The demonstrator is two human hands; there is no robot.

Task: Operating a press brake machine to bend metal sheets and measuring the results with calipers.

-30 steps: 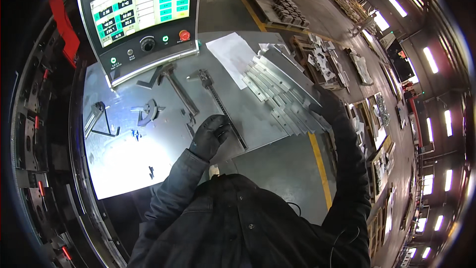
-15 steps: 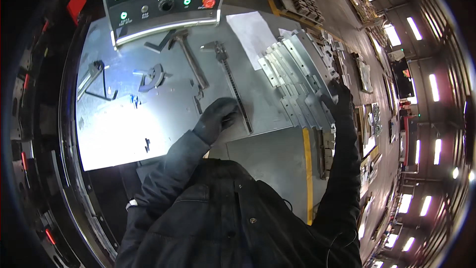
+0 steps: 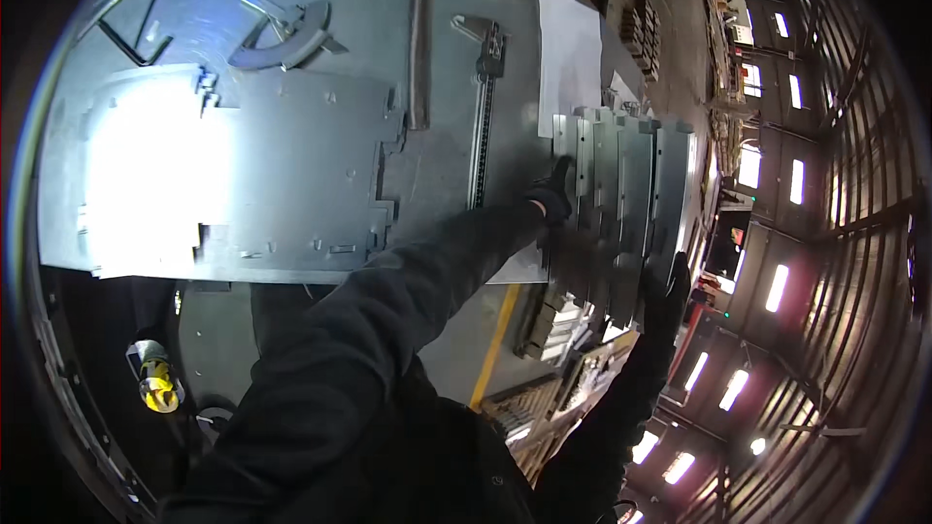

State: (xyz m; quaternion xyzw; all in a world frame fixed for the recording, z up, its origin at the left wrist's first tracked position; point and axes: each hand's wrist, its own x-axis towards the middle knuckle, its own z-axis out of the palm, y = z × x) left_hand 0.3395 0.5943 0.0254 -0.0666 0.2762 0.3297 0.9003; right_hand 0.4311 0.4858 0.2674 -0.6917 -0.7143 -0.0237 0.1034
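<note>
At centre right of the frame, a row of grey bent sheet-metal strips [image 3: 621, 204] is overhanging the steel table's [image 3: 291, 184] right edge. The black-gloved left hand [image 3: 553, 196] is gripping their left side; the gloved right hand [image 3: 667, 293] is grasping their lower ends, open floor beyond.

A grey steel desk [image 3: 437, 175] fills the upper left of the view, with a large flat sheet-metal blank [image 3: 243, 175], notched along its right edge and washed out by glare, at about nine o'clock. Above it at eleven o'clock lies a curved metal bracket [image 3: 282, 39], and toward twelve o'clock a hammer [image 3: 419, 39] lies lengthwise just left of a long sliding caliper [image 3: 482, 107], with a white sheet of paper [image 3: 568, 58] at one o'clock. At seven o'clock, below the desk, sits a small yellow and silver object [image 3: 155, 378], and rows of ceiling lights [image 3: 777, 286] curve along the right rim around three o'clock.
</note>
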